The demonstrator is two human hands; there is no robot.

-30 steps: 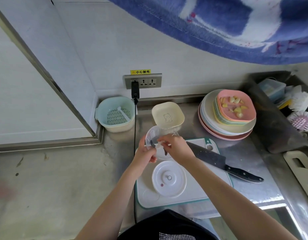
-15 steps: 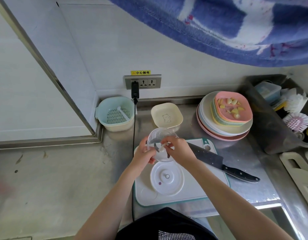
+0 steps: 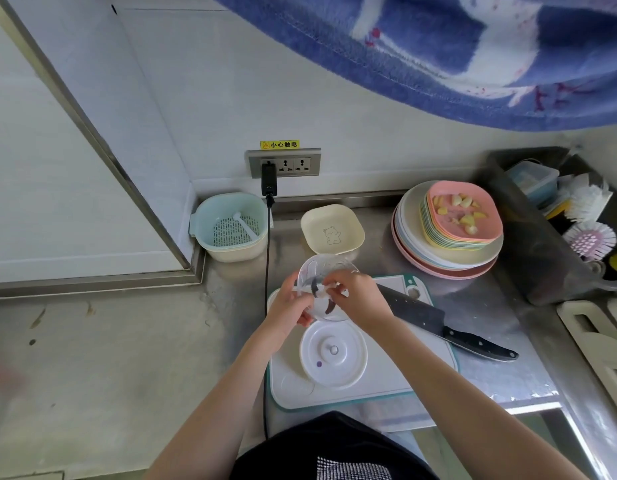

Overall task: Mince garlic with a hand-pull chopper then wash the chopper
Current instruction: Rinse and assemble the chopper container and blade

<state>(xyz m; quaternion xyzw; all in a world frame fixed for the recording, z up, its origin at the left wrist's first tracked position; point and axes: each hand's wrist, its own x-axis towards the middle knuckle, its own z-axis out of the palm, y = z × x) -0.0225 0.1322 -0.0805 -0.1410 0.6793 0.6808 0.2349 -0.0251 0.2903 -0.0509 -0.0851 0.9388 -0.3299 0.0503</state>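
The clear chopper bowl [image 3: 321,271] stands at the far edge of the white cutting board [image 3: 386,382]. My left hand [image 3: 288,308] grips the bowl's left wall. My right hand [image 3: 357,297] pinches the top of the blade unit [image 3: 326,297], whose dark curved blades show inside the bowl. The chopper's white round lid [image 3: 333,356] lies flat on the board just in front of the bowl. Peeled garlic cloves [image 3: 459,211] lie on the pink plate [image 3: 487,220] atop the plate stack at the back right.
A black-handled cleaver [image 3: 438,322] lies across the board's right side. A cream bear dish [image 3: 331,228] sits behind the bowl, a mint strainer basket [image 3: 231,226] at the back left. A black cable [image 3: 266,271] runs from the wall socket. Brushes [image 3: 589,237] fill a dark bin on the right.
The blade unit now sits lower inside the bowl under my right hand, and both hands stay at the bowl. The view has shifted slightly.
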